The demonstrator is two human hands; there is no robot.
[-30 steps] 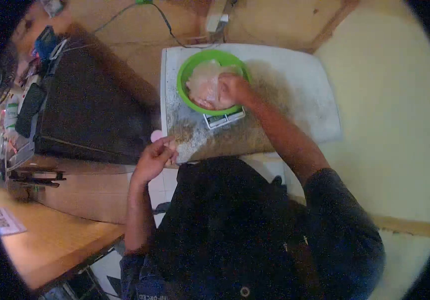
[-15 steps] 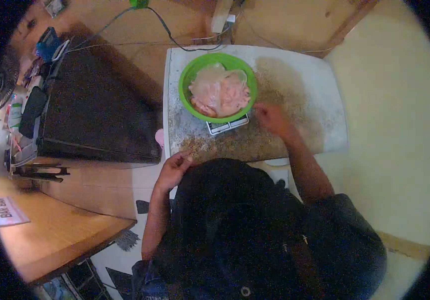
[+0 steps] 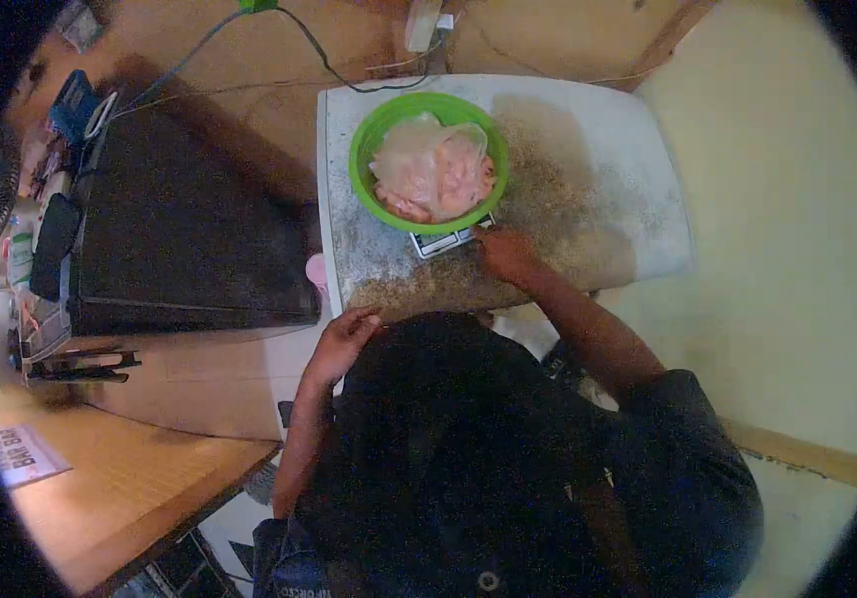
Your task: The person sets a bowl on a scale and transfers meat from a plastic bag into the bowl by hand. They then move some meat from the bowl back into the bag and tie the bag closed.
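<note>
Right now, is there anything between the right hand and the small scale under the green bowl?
Nothing visible stands between them. The right hand is over the table at the near right corner of the scale and seems to touch it. The green bowl sits on the scale, farther back, not between them.

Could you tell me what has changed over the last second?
The right hand left the bag in the green bowl, swung over the table to the bowl's right, then came back to the scale. The left hand stays at the table's near edge; bowl and bag unmoved.
</note>
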